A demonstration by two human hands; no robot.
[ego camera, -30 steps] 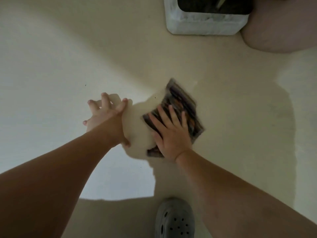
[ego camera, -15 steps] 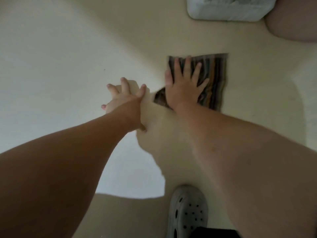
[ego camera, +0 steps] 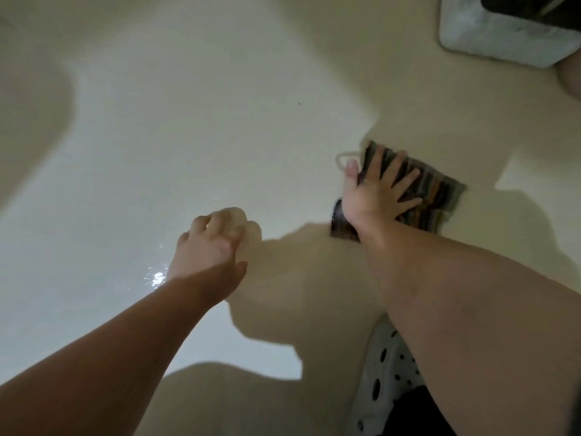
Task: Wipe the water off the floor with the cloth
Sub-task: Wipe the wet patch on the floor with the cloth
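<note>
A dark striped cloth (ego camera: 437,196) lies flat on the pale glossy floor (ego camera: 195,127) at centre right. My right hand (ego camera: 375,191) presses down on it with fingers spread, the thumb at the cloth's left edge. My left hand (ego camera: 210,245) rests on the bare floor to the left of the cloth, apart from it, fingers bent and holding nothing. Small glints of water (ego camera: 156,275) shine on the floor just left of my left wrist. A thin wet outline (ego camera: 341,158) shows beside the cloth's far-left corner.
A white box-like container (ego camera: 490,39) stands on the floor at the top right. A grey perforated clog (ego camera: 385,372) on my foot sits at the bottom right, under my right forearm. Shadows of my arms and body cover the lower floor.
My right hand has slid the cloth to the right, farther from my left hand, and turned it. My left hand's fingers have curled. The view has shifted left.
</note>
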